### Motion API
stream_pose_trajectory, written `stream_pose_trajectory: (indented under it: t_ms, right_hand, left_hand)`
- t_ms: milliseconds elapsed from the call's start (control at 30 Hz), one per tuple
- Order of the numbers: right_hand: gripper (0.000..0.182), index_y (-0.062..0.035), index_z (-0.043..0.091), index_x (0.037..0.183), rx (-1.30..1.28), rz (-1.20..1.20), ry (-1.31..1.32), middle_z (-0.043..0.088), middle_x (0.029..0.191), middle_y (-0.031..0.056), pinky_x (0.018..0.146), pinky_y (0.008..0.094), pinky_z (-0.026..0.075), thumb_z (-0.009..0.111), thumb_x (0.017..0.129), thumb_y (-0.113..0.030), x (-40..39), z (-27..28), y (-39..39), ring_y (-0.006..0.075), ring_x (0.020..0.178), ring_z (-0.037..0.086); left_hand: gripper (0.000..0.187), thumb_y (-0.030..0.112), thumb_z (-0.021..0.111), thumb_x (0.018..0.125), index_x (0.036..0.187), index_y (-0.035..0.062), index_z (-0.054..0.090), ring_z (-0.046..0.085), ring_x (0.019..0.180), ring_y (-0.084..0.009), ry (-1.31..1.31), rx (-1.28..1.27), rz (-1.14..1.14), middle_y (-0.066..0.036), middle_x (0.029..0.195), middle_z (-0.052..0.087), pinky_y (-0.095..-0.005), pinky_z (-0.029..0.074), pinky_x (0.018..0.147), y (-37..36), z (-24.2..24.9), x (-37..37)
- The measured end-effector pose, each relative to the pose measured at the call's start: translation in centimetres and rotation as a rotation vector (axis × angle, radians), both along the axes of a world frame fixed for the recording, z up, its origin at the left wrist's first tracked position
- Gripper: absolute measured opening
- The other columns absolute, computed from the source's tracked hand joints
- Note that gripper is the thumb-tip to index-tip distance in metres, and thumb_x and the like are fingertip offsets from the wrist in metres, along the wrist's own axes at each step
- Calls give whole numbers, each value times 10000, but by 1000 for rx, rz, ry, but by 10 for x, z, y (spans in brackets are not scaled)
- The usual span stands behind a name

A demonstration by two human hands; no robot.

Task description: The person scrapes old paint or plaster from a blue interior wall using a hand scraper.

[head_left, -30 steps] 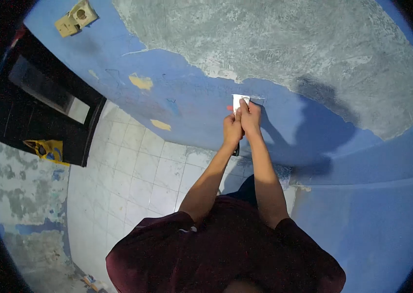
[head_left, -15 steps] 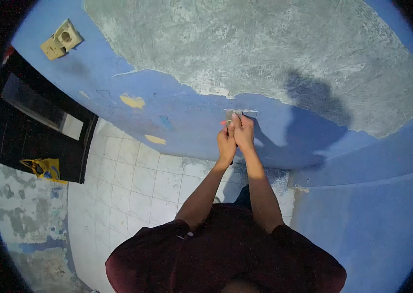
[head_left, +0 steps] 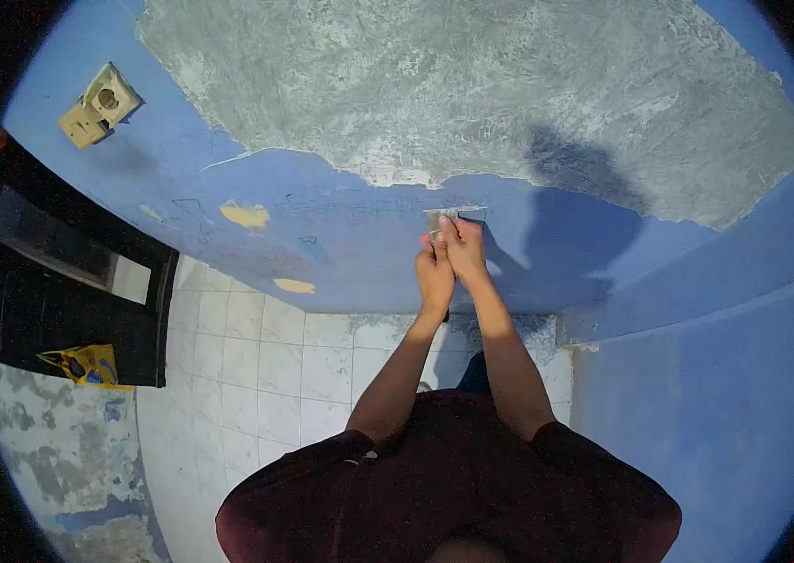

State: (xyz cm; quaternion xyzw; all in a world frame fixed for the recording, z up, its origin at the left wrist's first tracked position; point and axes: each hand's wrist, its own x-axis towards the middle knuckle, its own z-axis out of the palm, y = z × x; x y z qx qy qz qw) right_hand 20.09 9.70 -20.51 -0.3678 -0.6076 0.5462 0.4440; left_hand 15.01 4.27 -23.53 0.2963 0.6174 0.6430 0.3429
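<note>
Both hands are closed together on a scraper, its flat metal blade [head_left: 440, 221] pressed against or very close to the blue wall [head_left: 359, 244]. My left hand [head_left: 434, 280] grips from below, with a bit of pink or red showing beside its fingertips. Slightly higher and to the right, my right hand [head_left: 465, 250] wraps around the tool, its fingers over the blade. Most of the handle is hidden by the hands. Just above the blade runs a thin whitish scraped line [head_left: 461, 208]. Higher up, a large patch of bare grey plaster [head_left: 472, 94] has a ragged paint edge.
A beige socket and switch [head_left: 99, 105] hang on the wall at upper left. At left is a dark door [head_left: 31, 310] with a yellow bag [head_left: 87, 364] by its lower edge. White tiles [head_left: 261, 375] cover the floor. Another blue wall [head_left: 697, 394] stands at right.
The view has shifted and turned slightly, so the socket and door sit lower and further left. Both hands keep their grip on the scraper at nearly the same spot on the wall.
</note>
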Motion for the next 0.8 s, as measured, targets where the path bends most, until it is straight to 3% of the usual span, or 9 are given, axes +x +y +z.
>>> stream_pose_trajectory:
  t_ms: [67, 267, 333, 400, 467, 533, 633, 800]
  right_hand:
    - [316, 33, 637, 862, -21, -11, -44, 698, 743, 106, 594, 297, 495, 497, 956, -234, 2, 2, 1, 139, 618, 618]
    - [298, 34, 626, 848, -17, -18, -108, 686, 719, 113, 582, 315, 492, 504, 950, -218, 1, -2, 5, 154, 612, 630]
    - [282, 44, 636, 908, -61, -35, -20, 696, 770, 128, 579, 269, 501, 500, 957, -198, -3, -9, 3, 136, 631, 627]
    - [272, 43, 637, 923, -33, -60, -80, 695, 768, 125, 571, 273, 501, 501, 956, -190, 2, -3, 3, 147, 642, 642]
    - [266, 43, 637, 932, 120, -23, -284, 693, 765, 123, 563, 278, 502, 498, 956, -183, 11, 32, -4, 154, 636, 646]
    - [268, 44, 636, 938, 51, 50, -218, 687, 755, 122, 551, 287, 503, 497, 960, -184, 5, 22, 6, 156, 625, 644]
    - [268, 59, 647, 871, -111, -24, -44, 687, 716, 141, 547, 302, 494, 495, 940, -151, -2, 6, 2, 180, 597, 642]
    - [252, 50, 635, 854, -47, -44, -28, 679, 696, 124, 539, 313, 493, 512, 935, -154, 2, 10, 3, 169, 586, 633]
  left_hand:
    - [509, 400, 452, 981, 691, -7, 553, 455, 424, -100, 139, 65, 85, -32, 528, 512, -283, 317, 371, 4, -3, 1]
    - [494, 372, 457, 980, 675, -1, 566, 469, 441, -116, -17, 44, 41, -48, 539, 531, -303, 343, 401, 6, -6, 5]
    - [485, 370, 458, 980, 693, -2, 577, 479, 470, -115, -36, -5, -7, -47, 557, 539, -303, 353, 421, -2, 11, -4]
    - [476, 368, 460, 980, 711, -4, 588, 489, 498, -114, -59, -52, -56, -47, 574, 547, -302, 364, 442, -3, 13, 0]
    - [461, 363, 460, 982, 750, -9, 602, 496, 557, -103, -83, 73, 19, -39, 620, 563, -295, 376, 474, 8, -10, 11]
    - [444, 351, 462, 983, 770, -11, 606, 490, 586, -93, -61, 159, 102, -28, 648, 569, -284, 378, 490, 14, -11, 13]
    - [447, 352, 453, 986, 774, -10, 607, 481, 581, -95, -85, -51, -27, -26, 649, 568, -284, 379, 501, 4, -8, 1]
    - [463, 347, 450, 986, 790, -39, 611, 515, 628, -114, -19, 3, 12, -37, 675, 589, -305, 417, 550, 9, -2, 10]
